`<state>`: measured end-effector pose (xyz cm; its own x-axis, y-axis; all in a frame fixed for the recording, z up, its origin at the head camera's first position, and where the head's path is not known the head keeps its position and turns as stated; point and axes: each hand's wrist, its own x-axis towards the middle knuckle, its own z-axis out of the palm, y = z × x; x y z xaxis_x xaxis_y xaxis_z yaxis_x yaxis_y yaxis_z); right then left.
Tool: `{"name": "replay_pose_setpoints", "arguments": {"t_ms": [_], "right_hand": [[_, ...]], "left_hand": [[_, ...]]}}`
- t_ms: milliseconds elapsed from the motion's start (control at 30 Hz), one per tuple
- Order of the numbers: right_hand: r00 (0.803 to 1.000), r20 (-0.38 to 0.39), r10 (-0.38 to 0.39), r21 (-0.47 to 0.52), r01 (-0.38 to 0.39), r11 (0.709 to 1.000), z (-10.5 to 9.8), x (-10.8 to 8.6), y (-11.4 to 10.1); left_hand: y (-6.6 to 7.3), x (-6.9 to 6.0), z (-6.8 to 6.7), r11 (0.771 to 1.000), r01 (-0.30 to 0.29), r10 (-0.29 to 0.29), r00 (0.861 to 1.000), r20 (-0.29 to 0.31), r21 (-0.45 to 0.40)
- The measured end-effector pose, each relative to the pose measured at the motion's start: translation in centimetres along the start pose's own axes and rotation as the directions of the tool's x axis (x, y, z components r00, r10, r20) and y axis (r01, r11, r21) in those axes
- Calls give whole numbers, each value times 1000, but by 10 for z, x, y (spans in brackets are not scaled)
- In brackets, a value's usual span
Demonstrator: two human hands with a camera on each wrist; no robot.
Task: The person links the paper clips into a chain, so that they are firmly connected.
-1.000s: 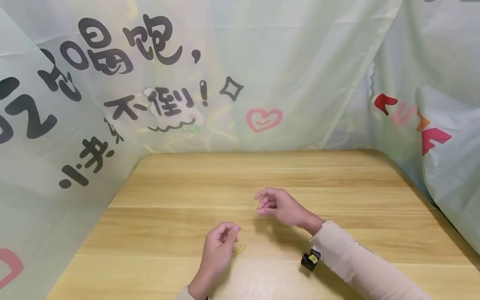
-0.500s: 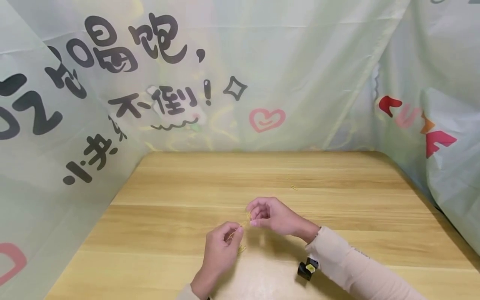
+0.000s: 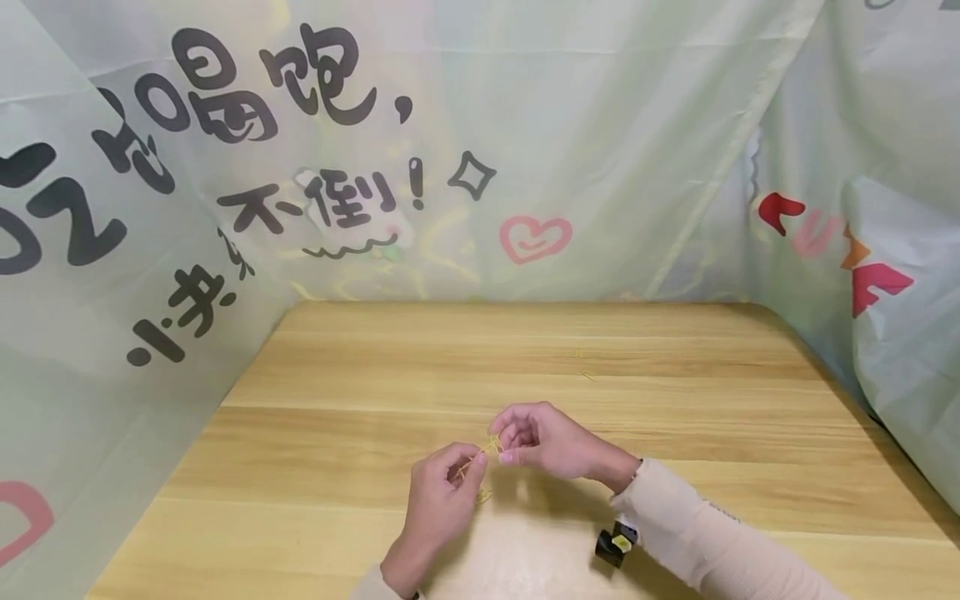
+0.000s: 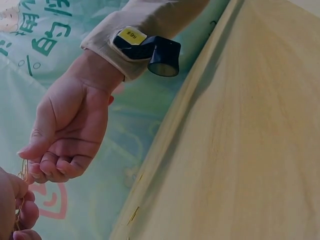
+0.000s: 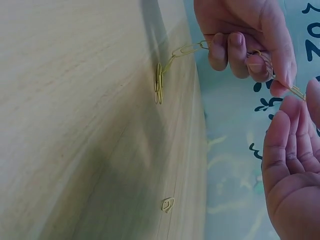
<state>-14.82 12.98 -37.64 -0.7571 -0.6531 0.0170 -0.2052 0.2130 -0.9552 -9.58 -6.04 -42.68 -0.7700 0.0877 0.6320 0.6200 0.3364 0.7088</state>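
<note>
My left hand [image 3: 442,496] pinches a gold paper clip between thumb and fingertips, and a chain of linked paper clips [image 5: 189,49] trails out from its curled fingers to a small heap [image 5: 159,85] on the table. Close beside it, my right hand [image 3: 551,437] pinches another gold paper clip [image 3: 496,443]. The two hands' fingertips nearly meet in the left wrist view, where the right hand's palm [image 4: 80,115] shows. The held clips appear to touch, but whether they are linked is too small to tell.
Loose paper clips [image 3: 588,376] lie farther back on the wooden table [image 3: 360,358]. Another small paper clip [image 5: 167,204] lies on the tabletop in the right wrist view. Printed cloth [image 3: 637,150] encloses the back and sides. A black wrist camera [image 3: 615,543] hangs at the right cuff.
My right hand has moved left and toward me, bringing its paper clip up against the one in my left hand. The left hand has barely moved; over the last half second both shifted only slightly.
</note>
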Motion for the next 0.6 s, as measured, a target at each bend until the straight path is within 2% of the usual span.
{"name": "replay_pose_setpoints", "arguments": {"t_ms": [200, 600], "right_hand": [[999, 30, -13, 13, 13, 1000, 0, -2, -1], [991, 124, -59, 24, 56, 998, -3, -5, -2]], "left_hand": [[1, -1, 0, 1000, 26, -26, 1000, 1, 8], [1, -1, 0, 999, 28, -28, 1000, 5, 26]]}}
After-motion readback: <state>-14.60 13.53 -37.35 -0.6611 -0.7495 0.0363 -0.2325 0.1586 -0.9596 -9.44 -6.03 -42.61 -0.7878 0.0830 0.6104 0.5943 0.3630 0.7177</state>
